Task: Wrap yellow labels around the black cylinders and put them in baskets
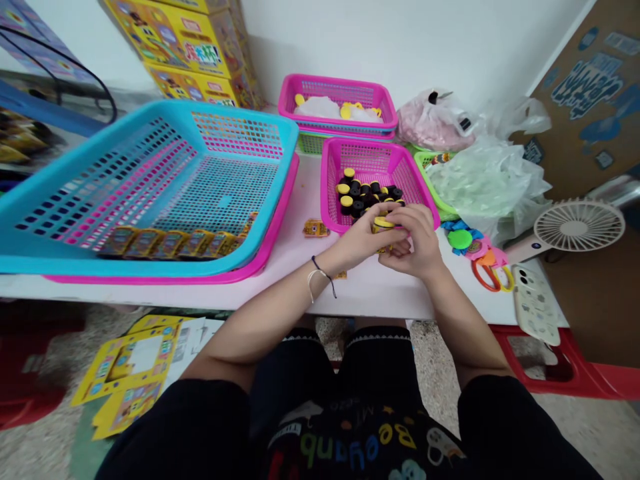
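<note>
Both hands meet over the white table, just in front of a pink basket [410,175] of black pieces with yellow caps [347,201]. My left hand [364,235] and my right hand [415,240] are closed around one small yellow-capped item [383,224]; its lower part is mostly covered by fingers. A flat printed yellow piece [316,228] lies on the table left of that basket, and another [341,274] shows partly beside my left wrist. At the left, a large blue basket [150,267] holds a row of yellow-brown packed pieces [173,243].
Another pink basket [337,127] stands behind, near yellow boxes [195,50]. Plastic bags [493,173], a white fan [580,227], scissors [486,275] and a phone [536,303] are on the right. Yellow cardboard sheets [120,367] lie below the table, at the left.
</note>
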Action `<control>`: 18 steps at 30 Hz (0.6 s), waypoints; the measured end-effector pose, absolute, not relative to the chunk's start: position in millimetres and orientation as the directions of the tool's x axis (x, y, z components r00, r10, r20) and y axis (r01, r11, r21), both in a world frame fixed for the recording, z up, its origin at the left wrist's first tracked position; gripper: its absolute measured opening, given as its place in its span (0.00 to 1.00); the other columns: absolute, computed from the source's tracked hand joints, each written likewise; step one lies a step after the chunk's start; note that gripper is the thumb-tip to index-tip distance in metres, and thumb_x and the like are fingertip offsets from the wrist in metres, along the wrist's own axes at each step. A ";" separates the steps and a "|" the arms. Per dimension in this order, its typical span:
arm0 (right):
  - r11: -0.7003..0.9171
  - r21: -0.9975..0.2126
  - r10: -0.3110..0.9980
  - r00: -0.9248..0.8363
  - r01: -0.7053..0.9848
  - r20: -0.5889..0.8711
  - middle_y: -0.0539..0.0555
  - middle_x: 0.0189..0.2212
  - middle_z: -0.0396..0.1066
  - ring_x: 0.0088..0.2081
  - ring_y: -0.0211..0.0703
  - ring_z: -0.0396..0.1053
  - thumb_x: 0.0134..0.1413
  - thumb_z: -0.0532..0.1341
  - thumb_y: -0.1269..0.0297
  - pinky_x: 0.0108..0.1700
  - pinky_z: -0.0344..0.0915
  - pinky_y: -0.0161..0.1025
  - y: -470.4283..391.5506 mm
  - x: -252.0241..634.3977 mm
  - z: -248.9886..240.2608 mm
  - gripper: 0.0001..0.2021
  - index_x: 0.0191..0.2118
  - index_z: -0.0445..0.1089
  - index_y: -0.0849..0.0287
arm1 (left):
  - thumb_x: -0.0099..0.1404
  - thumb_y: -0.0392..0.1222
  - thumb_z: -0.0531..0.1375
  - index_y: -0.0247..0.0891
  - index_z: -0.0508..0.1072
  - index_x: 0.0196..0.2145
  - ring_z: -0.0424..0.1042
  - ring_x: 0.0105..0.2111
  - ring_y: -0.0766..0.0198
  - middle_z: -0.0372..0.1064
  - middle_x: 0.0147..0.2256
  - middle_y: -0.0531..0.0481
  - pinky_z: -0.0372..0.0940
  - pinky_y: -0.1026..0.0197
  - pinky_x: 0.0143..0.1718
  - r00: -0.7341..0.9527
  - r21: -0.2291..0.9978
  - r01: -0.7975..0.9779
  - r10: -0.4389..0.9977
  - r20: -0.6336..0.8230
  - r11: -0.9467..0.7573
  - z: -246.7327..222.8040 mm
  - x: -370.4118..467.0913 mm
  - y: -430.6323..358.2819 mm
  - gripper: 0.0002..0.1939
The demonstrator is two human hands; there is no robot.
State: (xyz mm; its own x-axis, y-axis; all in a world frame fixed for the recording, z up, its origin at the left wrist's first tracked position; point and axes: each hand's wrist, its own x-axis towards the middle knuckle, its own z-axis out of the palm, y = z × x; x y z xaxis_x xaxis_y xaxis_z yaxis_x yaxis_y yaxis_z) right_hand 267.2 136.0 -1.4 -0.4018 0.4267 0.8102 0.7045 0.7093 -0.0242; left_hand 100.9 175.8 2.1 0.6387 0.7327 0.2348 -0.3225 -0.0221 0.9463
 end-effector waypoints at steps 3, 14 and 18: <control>0.637 0.009 0.468 -0.397 0.771 0.790 0.56 0.50 0.76 0.52 0.59 0.73 0.50 0.67 0.60 0.60 0.64 0.60 135.7 267.2 -6.6 0.29 0.60 0.66 0.48 | 0.64 0.35 0.64 0.39 0.60 0.57 0.79 0.29 0.65 0.73 0.31 0.57 0.72 0.61 0.33 0.637 0.970 -0.225 0.739 0.218 -0.093 1.2 99.1 175.1 0.26; 0.593 0.005 0.482 -0.360 0.805 0.799 0.51 0.43 0.79 0.49 0.60 0.70 0.50 0.70 0.49 0.65 0.54 0.69 136.5 277.0 -23.5 0.20 0.51 0.76 0.41 | 0.61 0.41 0.66 0.45 0.49 0.57 0.72 0.27 0.66 0.65 0.30 0.59 0.65 0.63 0.27 0.755 0.945 -0.256 0.568 0.328 -0.205 9.0 87.4 175.7 0.34; 0.579 -0.077 0.562 -0.329 0.812 0.759 0.49 0.41 0.80 0.48 0.59 0.71 0.50 0.71 0.50 0.68 0.51 0.73 139.2 277.9 -29.0 0.17 0.48 0.78 0.39 | 0.58 0.40 0.69 0.46 0.51 0.57 0.67 0.24 0.69 0.60 0.27 0.62 0.59 0.65 0.24 0.757 0.951 -0.251 0.576 0.308 -0.178 9.5 85.6 177.0 0.37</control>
